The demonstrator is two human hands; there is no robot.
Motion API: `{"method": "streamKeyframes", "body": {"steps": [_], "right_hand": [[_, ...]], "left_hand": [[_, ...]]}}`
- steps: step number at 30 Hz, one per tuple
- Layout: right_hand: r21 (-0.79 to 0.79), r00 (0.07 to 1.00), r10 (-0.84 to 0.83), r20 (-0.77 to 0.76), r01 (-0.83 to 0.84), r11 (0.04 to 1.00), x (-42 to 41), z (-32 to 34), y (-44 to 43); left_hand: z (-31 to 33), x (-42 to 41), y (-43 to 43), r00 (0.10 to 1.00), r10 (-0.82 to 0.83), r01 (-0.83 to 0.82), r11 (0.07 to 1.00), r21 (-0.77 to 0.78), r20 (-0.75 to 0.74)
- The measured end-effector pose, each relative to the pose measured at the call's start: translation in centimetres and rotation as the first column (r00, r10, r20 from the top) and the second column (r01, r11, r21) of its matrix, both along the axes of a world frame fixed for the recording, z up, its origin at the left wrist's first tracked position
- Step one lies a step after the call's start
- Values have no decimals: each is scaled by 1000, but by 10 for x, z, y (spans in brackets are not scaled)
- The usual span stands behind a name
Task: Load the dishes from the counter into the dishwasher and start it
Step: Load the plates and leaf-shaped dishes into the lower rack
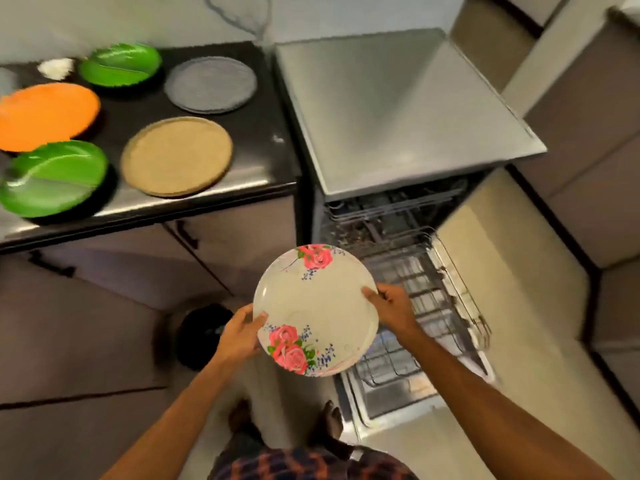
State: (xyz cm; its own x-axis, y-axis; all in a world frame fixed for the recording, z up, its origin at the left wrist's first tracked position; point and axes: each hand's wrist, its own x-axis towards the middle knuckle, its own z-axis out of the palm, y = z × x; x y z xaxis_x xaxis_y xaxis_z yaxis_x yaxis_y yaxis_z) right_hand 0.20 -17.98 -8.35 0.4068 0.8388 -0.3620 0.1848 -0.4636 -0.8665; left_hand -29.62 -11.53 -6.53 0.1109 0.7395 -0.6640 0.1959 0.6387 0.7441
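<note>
I hold a white plate with pink roses (317, 306) in front of me with both hands. My left hand (242, 336) grips its left rim, thumb on top. My right hand (393, 308) grips its right rim. The plate hangs just left of the pulled-out lower rack (429, 306) of the open dishwasher (398, 109). On the dark counter (263, 157) lie a tan plate (176, 155), a grey plate (210, 84), an orange plate (46, 114) and two green plates (52, 178) (119, 64).
The dishwasher door (388, 403) lies open low at my right, near my feet. A dark round bin (204, 336) stands on the floor under the counter's cabinets. A small white object (55, 67) sits at the counter's back left. Beige cabinets line the right side.
</note>
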Motion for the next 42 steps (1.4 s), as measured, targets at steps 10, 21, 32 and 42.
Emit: {"method": "streamKeyframes", "body": {"steps": [10,21,32,42], "right_hand": [[-422,943,-309,-121,233,876,59,-97,-81],[-651,934,-350,-72,222,726,98,-178,-135],[-782,920,-384,73,292,551,145,-285,-171],[-841,877,-478,-44,226,492,157,-381,-200]], "left_hand": [[-77,83,-2,933,-272,275,961,-20,-234],[-128,154,8,900,-302,280,953,-113,-315],[-189,225,-25,844,-262,269,962,-54,-469],[-244,255,-45,793,-234,267,963,-25,-562]]}}
